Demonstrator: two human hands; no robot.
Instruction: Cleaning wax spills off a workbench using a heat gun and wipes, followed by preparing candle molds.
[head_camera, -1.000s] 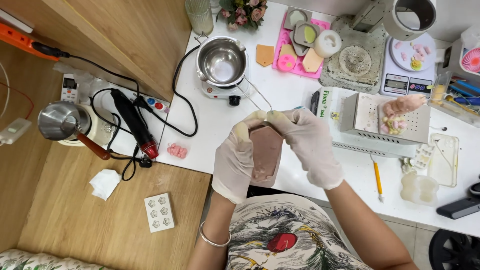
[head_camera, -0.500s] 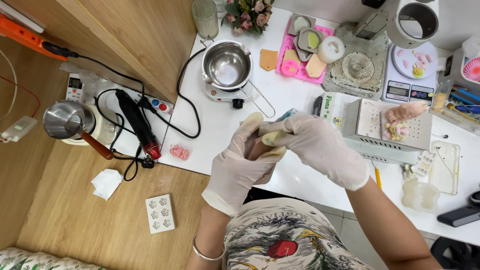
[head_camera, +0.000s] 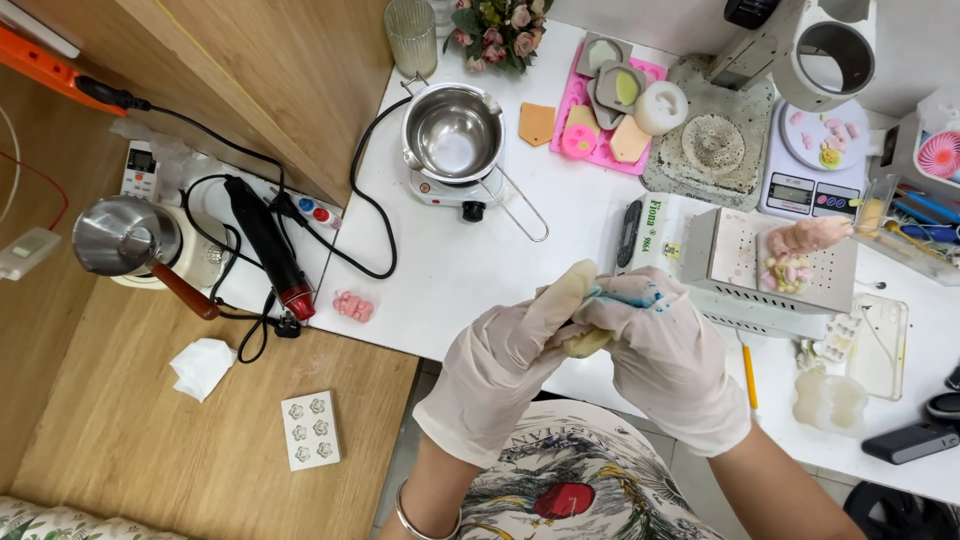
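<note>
Both gloved hands, left hand (head_camera: 497, 372) and right hand (head_camera: 668, 355), clamp a small pale yellow piece (head_camera: 583, 343) just in front of the white perforated tray (head_camera: 742, 262); best squeezed evenly, gently.

My left hand (head_camera: 500, 370) and right hand (head_camera: 670, 355) meet over the table's (head_camera: 470, 270) near edge, closed around a small lump (head_camera: 585, 343). Behind them, a pot (head_camera: 452, 135) sits on a hot plate (head_camera: 440, 188). A perforated tray (head_camera: 775, 262) lies to the right, and a heat gun (head_camera: 268, 245) to the left.
</note>
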